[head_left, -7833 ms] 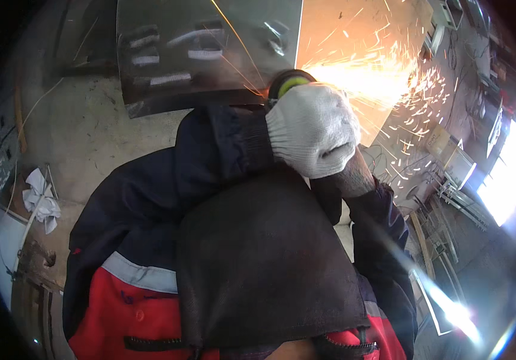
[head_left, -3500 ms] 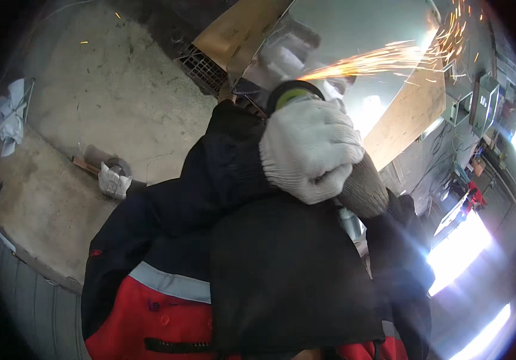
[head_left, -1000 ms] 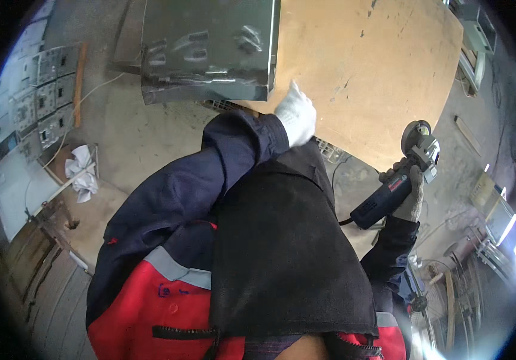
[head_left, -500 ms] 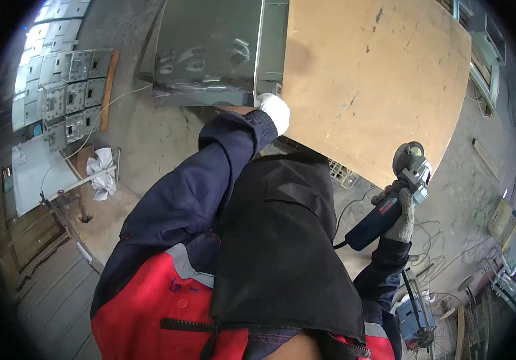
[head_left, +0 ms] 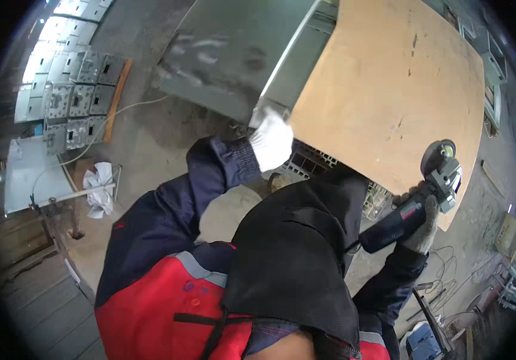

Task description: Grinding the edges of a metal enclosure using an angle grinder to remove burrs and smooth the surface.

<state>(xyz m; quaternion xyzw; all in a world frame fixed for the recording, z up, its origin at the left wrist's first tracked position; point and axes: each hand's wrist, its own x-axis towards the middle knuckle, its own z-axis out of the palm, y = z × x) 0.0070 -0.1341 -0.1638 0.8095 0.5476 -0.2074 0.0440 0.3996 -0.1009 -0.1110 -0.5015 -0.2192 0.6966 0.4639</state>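
Note:
My left hand (head_left: 273, 144), in a white glove, is closed at the near right corner of a glossy grey metal panel (head_left: 234, 60). Its fingertips are blurred against the panel's pale edge. Right of that, a tan board (head_left: 390, 72) lies flat, with dark scuffs on its surface. My right hand (head_left: 424, 231), in a greyish glove, grips a dark blue angle grinder (head_left: 393, 224) around its body. The grinder's head and disc point up and away, over the board's near right part. Its cord leaves the rear end toward my dark apron.
Grey metal boxes (head_left: 81, 99) stand stacked at the far left. Nearby are a pale sheet (head_left: 33, 171) and a crumpled white cloth (head_left: 99, 189). Perforated crates (head_left: 309, 162) show beneath the board. Loose cables (head_left: 444, 264) lie on the floor at right, above a blue box (head_left: 423, 343).
The view has turned. The grey panel now slants, its left end farther away, and its reflections are blurred. My left hand has come nearer with its corner; the grinder has shifted right, still held.

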